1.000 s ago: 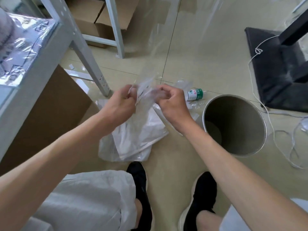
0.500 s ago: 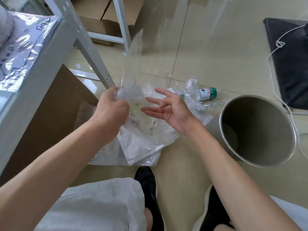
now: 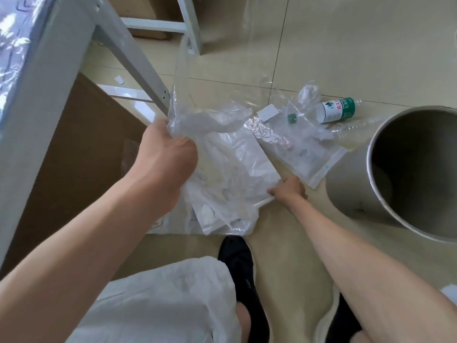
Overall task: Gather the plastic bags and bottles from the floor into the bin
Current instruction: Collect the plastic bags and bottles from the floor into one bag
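1. Low down, left hand [image 3: 165, 154] fist-closed on a bunched clear plastic bag [image 3: 197, 120]; bag's loose end trails up twd the grey shelf leg [image 3: 138, 63]
2. Right hand [image 3: 289, 190] at floor level, fingers pinched on corner of a flat white-ish bag [image 3: 237, 174] in the pile
3. Zip-type bag [image 3: 304, 157] lies flat on tile, just beside the bin [image 3: 351, 186]
4. Bottle [image 3: 336, 110], green/white label, on its side on floor behind the bags, near bin rim; 2nd clear bottle [image 3: 356, 126] next to it, hard to make out
5. Bin upright, mouth open, R of pile
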Demonstrator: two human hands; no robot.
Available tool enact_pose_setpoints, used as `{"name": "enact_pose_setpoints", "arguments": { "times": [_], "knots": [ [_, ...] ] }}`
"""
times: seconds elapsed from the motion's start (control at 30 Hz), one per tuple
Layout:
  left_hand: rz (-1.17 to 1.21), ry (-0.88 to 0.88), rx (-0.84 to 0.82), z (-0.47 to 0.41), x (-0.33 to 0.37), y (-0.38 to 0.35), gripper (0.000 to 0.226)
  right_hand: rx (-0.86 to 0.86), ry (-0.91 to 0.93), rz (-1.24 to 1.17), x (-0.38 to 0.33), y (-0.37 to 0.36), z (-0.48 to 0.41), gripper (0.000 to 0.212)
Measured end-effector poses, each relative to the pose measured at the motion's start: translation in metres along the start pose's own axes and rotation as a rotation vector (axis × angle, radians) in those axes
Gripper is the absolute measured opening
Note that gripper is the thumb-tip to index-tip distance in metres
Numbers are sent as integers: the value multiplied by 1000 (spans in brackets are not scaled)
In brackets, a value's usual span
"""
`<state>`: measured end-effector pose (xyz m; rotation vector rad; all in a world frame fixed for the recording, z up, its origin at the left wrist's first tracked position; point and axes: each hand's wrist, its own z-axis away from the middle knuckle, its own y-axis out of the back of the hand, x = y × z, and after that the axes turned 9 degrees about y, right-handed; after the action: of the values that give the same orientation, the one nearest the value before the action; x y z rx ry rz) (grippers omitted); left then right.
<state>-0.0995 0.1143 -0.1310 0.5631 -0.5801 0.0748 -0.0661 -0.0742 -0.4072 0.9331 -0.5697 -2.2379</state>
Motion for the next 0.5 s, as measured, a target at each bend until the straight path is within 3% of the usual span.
{"name": "enact_pose_setpoints", "arguments": {
  "times": [0.03, 0.1, 0.23, 0.3, 0.5],
  "knots": [
    [3, 5, 9, 1, 0, -1, 44, 27, 4, -83, 0, 4, 4, 25],
    [14, 25, 29, -2, -2, -3, 43, 79, 62, -201, -8, 16, 14, 16],
    [46, 95, 40, 3, -4, -2, 57, 184, 275, -380, -41, 45, 52, 25],
    [62, 127, 64, 3, -5, -1, 55, 182, 408, -441, -58, 64, 77, 21],
    [206, 181, -10, 13, -8, -5, 48, -151, 710, -627, -104, 116, 158, 29]
  ]
}}
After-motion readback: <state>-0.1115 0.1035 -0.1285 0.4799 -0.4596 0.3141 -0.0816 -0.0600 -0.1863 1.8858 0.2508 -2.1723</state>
